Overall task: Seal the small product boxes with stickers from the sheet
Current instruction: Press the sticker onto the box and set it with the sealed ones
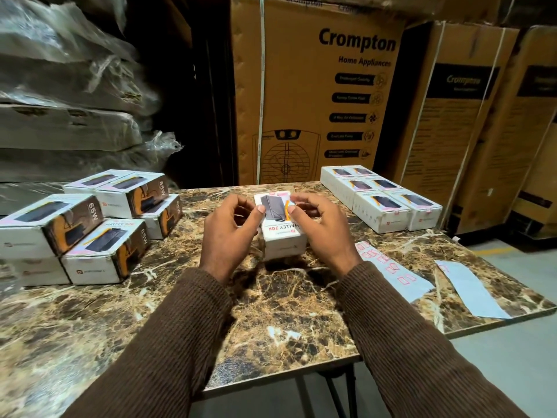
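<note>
Your left hand (pixel 230 229) and right hand (pixel 319 226) are meeting over one small white box (pixel 281 233) near the middle of the marble-patterned table (pixel 271 300), a little toward the far edge. Both hands are curling in from the sides, thumbs lying on the box top; whether the fingers are actually gripping the sides, you can't tell from here. The box is lying flat, closed, contents not showing. A red-and-white sticker (pixel 278 194) is sitting at its far end, partly cut off by the box edge.

Just right of your right wrist, the sticker sheet (pixel 391 274) is lying flat, with red-outlined stickers along it. A second pale sheet (pixel 470 289) is lying beside it at the right edge, nearly bare.

Toward the far right corner, a tidy block of white boxes (pixel 381 196) is standing in rows, all closed. Along the left edge, a looser pile of boxes (pixel 90 218) is stacking two high, brown ends reading 65W.

Behind the table, a tall Crompton carton (pixel 316 92) is standing; plastic-wrapped bundles (pixel 69 86) at far left are blurring out.
</note>
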Tool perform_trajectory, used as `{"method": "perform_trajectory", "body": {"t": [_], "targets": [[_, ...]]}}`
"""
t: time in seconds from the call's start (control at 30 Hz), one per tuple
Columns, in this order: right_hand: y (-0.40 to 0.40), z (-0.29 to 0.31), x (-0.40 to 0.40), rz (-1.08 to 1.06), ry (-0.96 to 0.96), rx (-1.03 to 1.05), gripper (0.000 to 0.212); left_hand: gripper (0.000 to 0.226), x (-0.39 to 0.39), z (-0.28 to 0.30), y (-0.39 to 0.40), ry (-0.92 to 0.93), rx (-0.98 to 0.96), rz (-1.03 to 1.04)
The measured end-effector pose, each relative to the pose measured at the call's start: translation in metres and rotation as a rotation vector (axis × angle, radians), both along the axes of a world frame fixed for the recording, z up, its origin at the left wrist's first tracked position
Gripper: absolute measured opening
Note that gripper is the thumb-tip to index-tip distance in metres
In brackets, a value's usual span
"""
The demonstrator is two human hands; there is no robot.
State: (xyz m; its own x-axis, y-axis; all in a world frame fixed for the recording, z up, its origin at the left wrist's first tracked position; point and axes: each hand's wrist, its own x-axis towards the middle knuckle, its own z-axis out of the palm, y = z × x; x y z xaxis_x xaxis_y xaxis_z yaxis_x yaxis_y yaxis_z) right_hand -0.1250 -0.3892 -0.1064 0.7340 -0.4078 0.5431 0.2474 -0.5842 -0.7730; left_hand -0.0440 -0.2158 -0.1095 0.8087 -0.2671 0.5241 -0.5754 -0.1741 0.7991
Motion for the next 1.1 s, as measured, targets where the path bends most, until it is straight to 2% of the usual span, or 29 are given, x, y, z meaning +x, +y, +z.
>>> {"method": "perform_trajectory", "body": {"t": [0.17, 0.3, 0.37, 0.5, 0.6, 0.7, 0.8, 1.0, 1.1], "targets": [[-0.003, -0.002, 0.004, 0.007, 0.113, 0.074, 0.031, 0.017, 0.005, -0.006, -0.001, 0.040, 0.055, 0.005], [-0.001, -0.004, 0.002, 0.028, 0.241, 0.023, 0.038, 0.025, 0.008, -0.009, -0.002, 0.043, 0.094, 0.034], [0.000, -0.003, 0.001, 0.030, 0.231, 0.010, 0.037, 0.027, 0.008, -0.009, -0.001, 0.016, 0.080, 0.052], [0.001, -0.005, 0.001, -0.023, 0.085, -0.193, 0.020, 0.026, 0.016, -0.005, -0.001, -0.022, -0.043, 0.044], [0.006, -0.008, 0.000, 0.035, 0.104, -0.402, 0.030, 0.022, 0.023, 0.003, -0.003, -0.026, -0.077, -0.061], [0.011, -0.010, -0.002, 0.085, 0.151, -0.592, 0.036, 0.020, 0.040, 0.009, -0.010, -0.044, 0.048, -0.222], [0.011, -0.009, -0.003, 0.106, 0.172, -0.661, 0.036, 0.029, 0.055, 0.012, -0.020, 0.011, 0.227, -0.351], [0.011, -0.008, -0.003, 0.104, 0.142, -0.734, 0.020, 0.025, 0.072, 0.001, -0.020, 0.178, 0.163, -0.480], [0.011, -0.008, -0.003, 0.083, 0.141, -0.753, 0.017, 0.026, 0.073, 0.000, -0.010, 0.145, 0.178, -0.403]]}}
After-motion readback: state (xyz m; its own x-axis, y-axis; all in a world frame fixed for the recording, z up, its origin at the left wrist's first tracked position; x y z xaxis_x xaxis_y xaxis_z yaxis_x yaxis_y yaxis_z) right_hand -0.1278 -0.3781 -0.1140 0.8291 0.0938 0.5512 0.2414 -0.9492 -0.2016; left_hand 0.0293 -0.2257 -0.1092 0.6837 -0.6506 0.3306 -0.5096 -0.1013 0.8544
